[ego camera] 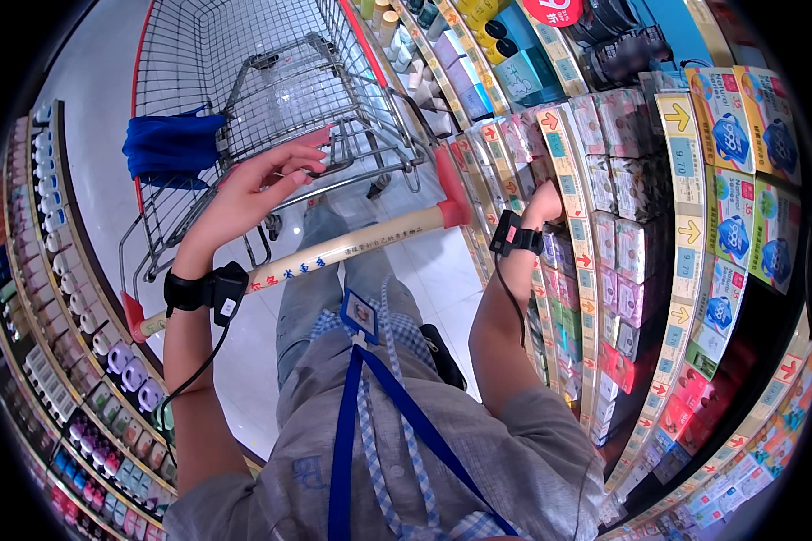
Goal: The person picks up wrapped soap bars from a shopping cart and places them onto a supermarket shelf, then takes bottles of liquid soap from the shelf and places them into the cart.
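My left hand (271, 176) is raised above the rear of a wire shopping cart (277, 88), its fingers slightly curled. No object shows in it. Below my left wrist runs the cart's cream push bar (352, 250) with red end pieces. On the right, my right hand (547, 201) reaches in at a shelf; its fingers are hidden behind the shelf's price strip (572, 182), so what it touches cannot be seen. Stacked patterned packs (626, 182) stand just to the right of that strip. A blue cloth (172, 145) hangs over the cart's left side.
Curved-looking shelves of boxes (727, 128) and packs rise close on the right. Bottles and other goods fill the shelving (54, 243) on the far left. Several bottles and tubes (406, 57) stand beside the cart's right edge. A blue lanyard with a badge (361, 314) hangs before me.
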A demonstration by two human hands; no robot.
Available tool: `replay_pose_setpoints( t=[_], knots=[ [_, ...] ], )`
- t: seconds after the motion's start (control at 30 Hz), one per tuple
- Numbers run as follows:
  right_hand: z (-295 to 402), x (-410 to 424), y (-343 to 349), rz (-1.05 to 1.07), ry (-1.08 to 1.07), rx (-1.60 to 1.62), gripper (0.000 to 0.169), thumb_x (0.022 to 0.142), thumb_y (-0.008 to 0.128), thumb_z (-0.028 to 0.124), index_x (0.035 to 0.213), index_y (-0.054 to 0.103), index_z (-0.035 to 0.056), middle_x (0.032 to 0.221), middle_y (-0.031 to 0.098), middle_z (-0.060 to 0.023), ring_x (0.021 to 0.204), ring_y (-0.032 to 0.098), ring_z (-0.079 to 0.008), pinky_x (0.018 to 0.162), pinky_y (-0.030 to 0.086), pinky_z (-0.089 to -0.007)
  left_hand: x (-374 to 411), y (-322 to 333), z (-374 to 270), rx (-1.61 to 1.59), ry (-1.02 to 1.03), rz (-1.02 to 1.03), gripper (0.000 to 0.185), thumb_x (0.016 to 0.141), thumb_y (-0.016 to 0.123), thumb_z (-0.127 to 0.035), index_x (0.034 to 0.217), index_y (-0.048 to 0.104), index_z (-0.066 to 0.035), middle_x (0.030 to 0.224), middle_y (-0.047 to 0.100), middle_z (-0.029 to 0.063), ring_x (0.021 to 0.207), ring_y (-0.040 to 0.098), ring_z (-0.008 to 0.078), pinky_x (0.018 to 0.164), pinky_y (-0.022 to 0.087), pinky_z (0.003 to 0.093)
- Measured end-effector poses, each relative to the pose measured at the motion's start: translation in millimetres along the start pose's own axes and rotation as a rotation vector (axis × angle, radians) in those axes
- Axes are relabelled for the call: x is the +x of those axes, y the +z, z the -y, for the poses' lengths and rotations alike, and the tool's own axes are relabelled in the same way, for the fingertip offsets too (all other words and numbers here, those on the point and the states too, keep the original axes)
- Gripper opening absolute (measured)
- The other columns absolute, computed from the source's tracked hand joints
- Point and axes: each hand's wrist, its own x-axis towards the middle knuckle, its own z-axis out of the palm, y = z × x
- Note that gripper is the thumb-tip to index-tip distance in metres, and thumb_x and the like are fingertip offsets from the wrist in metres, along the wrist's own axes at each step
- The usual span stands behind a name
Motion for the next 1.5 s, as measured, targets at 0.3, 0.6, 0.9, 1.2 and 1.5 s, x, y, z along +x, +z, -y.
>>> replay_pose_setpoints(
  t=[0.3,0.6,0.9,1.2,1.5],
  knots=[
    [-25,-28,-1,-0.072,0.099,0.601,0.029,0.086,0.057,0.01,0.102,0.049,-0.0131,0.086,0.062,-0.022,0.068,0.066,-0.0239,0.055,0.056,-0.0325,-13,-18,-6,-0.077,0.064,-0.024,0.032,0.096,0.048,-0.013,0.125,0.05,-0.001,0.115,0.061,0.0074,0.106,0.056,0.0143,0.094,0.042,0.0277],
    [91,-97,-54,1.038,-0.22,0.312,0.034,0.097,0.05,0.022,0.124,0.054,0.0024,0.099,0.064,-0.0057,0.083,0.064,-0.0123,0.075,0.049,-0.0235,-54,-64,5,-0.012,0.03,-0.143,0.029,0.094,0.051,-0.013,0.122,0.054,-0.004,0.103,0.063,0.0041,0.097,0.057,0.0113,0.085,0.044,0.0252],
    [192,-154,-26,0.897,-1.126,-0.359,0.044,0.084,0.061,0.027,0.119,0.053,0.0006,0.111,0.054,-0.0277,0.104,0.054,-0.0414,0.089,0.044,-0.0426,-106,-180,100,0.604,-0.014,-0.574,0.037,0.081,0.066,-0.023,0.112,0.061,-0.004,0.108,0.064,0.017,0.103,0.061,0.0309,0.085,0.049,0.036],
    [220,-181,126,0.984,-0.959,-0.558,0.063,0.08,0.064,0.03,0.126,0.039,-0.0041,0.116,0.051,-0.0333,0.108,0.053,-0.0437,0.092,0.043,-0.0448,-64,-276,229,0.538,-0.219,-0.747,0.089,0.072,0.071,-0.03,0.142,0.023,-0.006,0.123,0.045,0.0323,0.113,0.048,0.0451,0.098,0.04,0.047],
    [190,-178,189,0.8,-0.864,-0.632,0.038,0.082,0.053,0.008,0.114,0.041,-0.0075,0.095,0.062,-0.0314,0.094,0.061,-0.043,0.08,0.049,-0.0482,-21,-272,241,0.514,-0.384,-0.894,0.062,0.081,0.06,-0.017,0.131,0.027,-0.002,0.104,0.06,0.0272,0.096,0.06,0.0428,0.085,0.048,0.0506]
  ],
)
